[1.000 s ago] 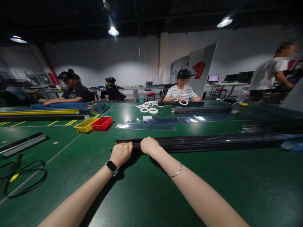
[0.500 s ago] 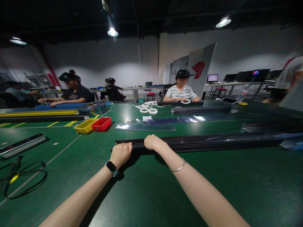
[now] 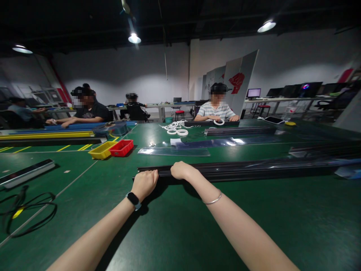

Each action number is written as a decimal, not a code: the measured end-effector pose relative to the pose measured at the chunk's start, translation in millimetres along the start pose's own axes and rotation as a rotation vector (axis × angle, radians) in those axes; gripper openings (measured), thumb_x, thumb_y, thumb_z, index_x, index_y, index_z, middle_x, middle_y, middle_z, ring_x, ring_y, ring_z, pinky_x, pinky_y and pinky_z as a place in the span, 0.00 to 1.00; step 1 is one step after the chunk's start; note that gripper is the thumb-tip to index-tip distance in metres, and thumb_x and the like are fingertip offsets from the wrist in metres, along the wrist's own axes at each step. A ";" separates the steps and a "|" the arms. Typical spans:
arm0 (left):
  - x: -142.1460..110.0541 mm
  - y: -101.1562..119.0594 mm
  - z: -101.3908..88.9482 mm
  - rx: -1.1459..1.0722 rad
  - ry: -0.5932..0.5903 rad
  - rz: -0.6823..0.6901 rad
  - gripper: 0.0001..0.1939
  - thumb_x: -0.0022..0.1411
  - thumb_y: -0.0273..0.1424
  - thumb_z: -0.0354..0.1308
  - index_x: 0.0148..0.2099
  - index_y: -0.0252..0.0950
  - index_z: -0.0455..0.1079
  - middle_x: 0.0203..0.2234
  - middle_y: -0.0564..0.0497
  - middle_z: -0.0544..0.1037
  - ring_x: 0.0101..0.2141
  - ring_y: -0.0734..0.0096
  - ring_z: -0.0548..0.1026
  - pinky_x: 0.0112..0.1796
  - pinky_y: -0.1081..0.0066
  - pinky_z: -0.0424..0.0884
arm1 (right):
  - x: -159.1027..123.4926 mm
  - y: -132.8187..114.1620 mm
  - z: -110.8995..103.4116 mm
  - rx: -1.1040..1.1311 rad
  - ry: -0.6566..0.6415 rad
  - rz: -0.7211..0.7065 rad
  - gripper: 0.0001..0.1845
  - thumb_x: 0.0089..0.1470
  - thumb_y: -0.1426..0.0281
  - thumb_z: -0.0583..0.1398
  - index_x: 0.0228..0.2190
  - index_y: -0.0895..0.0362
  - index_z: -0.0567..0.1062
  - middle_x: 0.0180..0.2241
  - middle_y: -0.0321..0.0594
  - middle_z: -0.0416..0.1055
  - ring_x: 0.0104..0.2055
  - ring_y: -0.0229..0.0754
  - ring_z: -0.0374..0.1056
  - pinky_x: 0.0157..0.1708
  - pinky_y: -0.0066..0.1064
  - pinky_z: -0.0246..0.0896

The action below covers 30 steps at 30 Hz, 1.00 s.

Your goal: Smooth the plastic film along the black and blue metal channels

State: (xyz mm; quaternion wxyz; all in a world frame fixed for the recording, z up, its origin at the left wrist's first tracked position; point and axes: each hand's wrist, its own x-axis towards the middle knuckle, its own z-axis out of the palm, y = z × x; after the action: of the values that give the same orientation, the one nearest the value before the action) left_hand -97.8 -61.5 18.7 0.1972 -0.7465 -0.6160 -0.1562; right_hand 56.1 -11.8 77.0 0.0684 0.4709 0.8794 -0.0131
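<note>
Left grip (image 3: 144, 183), right grip (image 3: 181, 171) on black profiles (image 3: 242, 171); fingertips hidden.

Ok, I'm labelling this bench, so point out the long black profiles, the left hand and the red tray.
Long black profiles (image 3: 237, 174): head view, near side.
Left hand (image 3: 144, 183): head view, back of hand.
Red tray (image 3: 123, 151): head view, front wall.

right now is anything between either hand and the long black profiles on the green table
Nothing visible: the left hand and right hand are both curled over the long black profiles near their left end. The palms are hidden. The yellow bin and red bin stand farther back to the left, out of the way.
</note>
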 end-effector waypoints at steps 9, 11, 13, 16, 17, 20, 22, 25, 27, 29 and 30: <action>-0.2 -0.4 1.1 -0.006 0.004 0.006 0.24 0.60 0.36 0.32 0.27 0.32 0.66 0.22 0.47 0.70 0.25 0.71 0.68 0.26 0.74 0.56 | 3.5 -8.3 4.2 0.049 0.008 -0.048 0.19 0.48 0.71 0.46 0.37 0.63 0.71 0.36 0.52 0.67 0.37 0.46 0.65 0.34 0.34 0.59; -0.2 -0.2 0.6 -0.006 -0.002 0.012 0.24 0.60 0.36 0.32 0.28 0.32 0.66 0.22 0.46 0.70 0.25 0.71 0.68 0.26 0.74 0.56 | 3.9 -11.9 8.1 0.095 0.086 0.002 0.20 0.50 0.69 0.44 0.37 0.62 0.71 0.36 0.52 0.67 0.38 0.47 0.64 0.34 0.36 0.59; -0.4 0.1 0.1 -0.010 -0.010 0.019 0.24 0.60 0.36 0.32 0.28 0.31 0.66 0.22 0.45 0.71 0.25 0.70 0.68 0.26 0.74 0.56 | 3.6 -16.8 13.5 0.125 0.151 0.083 0.22 0.51 0.67 0.42 0.36 0.61 0.71 0.34 0.52 0.68 0.38 0.47 0.64 0.33 0.38 0.59; -0.7 0.3 0.0 -0.020 -0.016 0.008 0.24 0.60 0.36 0.31 0.28 0.31 0.66 0.23 0.45 0.70 0.26 0.69 0.68 0.26 0.74 0.56 | 3.2 -23.7 22.8 0.106 0.214 0.148 0.21 0.51 0.67 0.43 0.33 0.61 0.72 0.32 0.51 0.68 0.36 0.47 0.64 0.34 0.38 0.58; -0.7 0.3 0.1 -0.022 -0.016 0.002 0.24 0.60 0.36 0.31 0.27 0.31 0.66 0.22 0.45 0.70 0.26 0.69 0.68 0.26 0.73 0.56 | 3.1 -25.2 25.6 0.096 0.229 0.151 0.21 0.51 0.67 0.43 0.33 0.61 0.72 0.32 0.51 0.68 0.36 0.47 0.64 0.34 0.38 0.57; -0.8 0.5 0.5 -0.024 -0.010 -0.004 0.24 0.60 0.36 0.32 0.27 0.32 0.66 0.23 0.45 0.70 0.26 0.69 0.68 0.26 0.73 0.55 | 3.1 -26.9 32.7 0.090 0.272 0.147 0.22 0.51 0.69 0.41 0.33 0.61 0.72 0.32 0.51 0.68 0.35 0.47 0.64 0.33 0.38 0.56; -1.0 0.9 0.5 -0.018 0.002 -0.001 0.23 0.60 0.36 0.32 0.27 0.32 0.65 0.23 0.46 0.70 0.26 0.70 0.67 0.27 0.73 0.55 | 3.4 -26.6 36.8 0.095 0.320 0.153 0.23 0.51 0.69 0.40 0.32 0.61 0.72 0.31 0.50 0.68 0.35 0.46 0.64 0.33 0.39 0.56; -1.5 1.2 0.5 -0.002 0.025 0.012 0.23 0.60 0.35 0.32 0.27 0.32 0.65 0.22 0.47 0.70 0.26 0.70 0.67 0.28 0.73 0.55 | 4.2 -26.4 42.0 0.106 0.415 0.169 0.24 0.51 0.69 0.39 0.29 0.61 0.73 0.28 0.49 0.68 0.33 0.46 0.65 0.32 0.39 0.55; -1.9 1.0 0.8 0.008 0.037 0.017 0.22 0.60 0.34 0.32 0.27 0.33 0.65 0.22 0.47 0.70 0.26 0.70 0.67 0.28 0.73 0.56 | 4.4 -26.9 44.1 0.113 0.457 0.180 0.24 0.51 0.69 0.40 0.27 0.62 0.73 0.27 0.49 0.68 0.32 0.46 0.65 0.31 0.38 0.55; -2.0 0.7 0.9 0.012 0.039 0.023 0.22 0.60 0.34 0.32 0.27 0.33 0.65 0.22 0.48 0.70 0.26 0.70 0.67 0.29 0.72 0.57 | 4.1 -27.6 45.1 0.120 0.474 0.181 0.23 0.51 0.69 0.40 0.27 0.62 0.73 0.26 0.50 0.68 0.31 0.45 0.65 0.31 0.36 0.55; -1.7 0.8 0.7 0.010 0.035 0.023 0.22 0.60 0.34 0.32 0.27 0.33 0.65 0.23 0.48 0.70 0.27 0.70 0.67 0.29 0.72 0.58 | 3.8 -28.0 45.3 0.122 0.477 0.182 0.23 0.51 0.69 0.40 0.27 0.62 0.73 0.26 0.50 0.68 0.31 0.45 0.65 0.32 0.36 0.55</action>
State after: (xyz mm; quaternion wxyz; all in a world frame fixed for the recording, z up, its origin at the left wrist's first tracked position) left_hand -97.4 -62.7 17.2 0.2133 -0.7495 -0.6048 -0.1640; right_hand 35.7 -28.2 30.5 -0.1687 0.5411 0.8223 0.0515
